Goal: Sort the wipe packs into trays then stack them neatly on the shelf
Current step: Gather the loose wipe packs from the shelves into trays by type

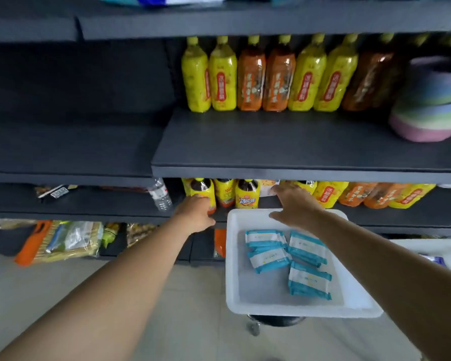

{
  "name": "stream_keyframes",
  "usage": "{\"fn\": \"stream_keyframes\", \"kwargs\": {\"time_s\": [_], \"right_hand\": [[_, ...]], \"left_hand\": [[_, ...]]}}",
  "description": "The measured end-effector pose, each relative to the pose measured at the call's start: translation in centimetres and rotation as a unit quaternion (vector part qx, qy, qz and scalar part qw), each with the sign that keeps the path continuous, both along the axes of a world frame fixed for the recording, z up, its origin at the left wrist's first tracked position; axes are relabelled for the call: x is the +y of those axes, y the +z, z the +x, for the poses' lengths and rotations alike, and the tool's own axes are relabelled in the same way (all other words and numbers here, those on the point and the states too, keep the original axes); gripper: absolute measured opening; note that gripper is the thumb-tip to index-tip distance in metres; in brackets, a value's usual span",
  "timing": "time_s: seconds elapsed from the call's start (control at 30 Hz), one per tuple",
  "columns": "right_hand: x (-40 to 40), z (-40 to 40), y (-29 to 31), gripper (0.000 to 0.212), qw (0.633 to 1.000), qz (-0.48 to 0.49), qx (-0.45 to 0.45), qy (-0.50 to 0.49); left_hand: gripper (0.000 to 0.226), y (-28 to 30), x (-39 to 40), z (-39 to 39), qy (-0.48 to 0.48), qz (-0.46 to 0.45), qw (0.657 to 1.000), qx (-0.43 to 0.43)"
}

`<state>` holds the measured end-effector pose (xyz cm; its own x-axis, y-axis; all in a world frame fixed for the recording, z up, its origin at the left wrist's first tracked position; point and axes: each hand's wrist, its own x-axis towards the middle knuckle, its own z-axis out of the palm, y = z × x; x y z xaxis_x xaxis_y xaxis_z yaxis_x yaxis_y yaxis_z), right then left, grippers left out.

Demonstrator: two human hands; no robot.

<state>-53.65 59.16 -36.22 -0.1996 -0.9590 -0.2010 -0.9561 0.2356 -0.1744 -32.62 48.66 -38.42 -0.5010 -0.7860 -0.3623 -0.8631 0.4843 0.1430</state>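
Note:
A white tray point(232, 259) rests on a black stool point(276, 321) in front of the shelves. Several blue-and-white wipe packs point(307, 247) lie loose in it, one near the front point(309, 282). My left hand point(196, 214) reaches to the low shelf point(391, 217) and curls round the base of a yellow tea bottle point(203, 190). My right hand point(294, 204) stretches over the tray's far rim with fingers straight, its tips by the bottles at the shelf's back. What those tips touch is hidden.
The middle shelf point(271, 144) has a bare front, with a row of yellow and orange bottles point(250, 76) behind. Stacked coloured bowls point(432, 105) sit at its right. A water bottle point(160, 195) stands left of my left hand. Snack packs point(63, 241) fill the bottom shelf.

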Motion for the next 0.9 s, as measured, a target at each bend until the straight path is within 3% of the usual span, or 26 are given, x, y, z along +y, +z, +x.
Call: {"fn": "stream_keyframes", "kwargs": {"time_s": [0.33, 0.47, 0.67, 0.9], "right_hand": [[-1.4, 15.5, 19.7, 0.058, 0.99, -0.135, 0.0, 0.036], [-3.0, 18.9, 26.1, 0.056, 0.982, -0.177, 0.046, 0.052], [-6.8, 20.1, 33.1, 0.051, 0.969, -0.236, 0.063, 0.042], [-14.2, 16.6, 35.8, 0.048, 0.963, -0.267, 0.045, 0.004]], "left_hand": [[0.052, 22.5, -1.8, 14.3, -0.061, -0.1, 0.992, 0.043], [0.053, 29.4, -3.3, 17.3, -0.06, -0.134, 0.988, 0.052], [0.053, 36.0, -7.1, 19.2, -0.039, -0.168, 0.981, 0.092], [0.053, 38.1, -14.4, 18.1, -0.004, -0.194, 0.973, 0.128]]}}
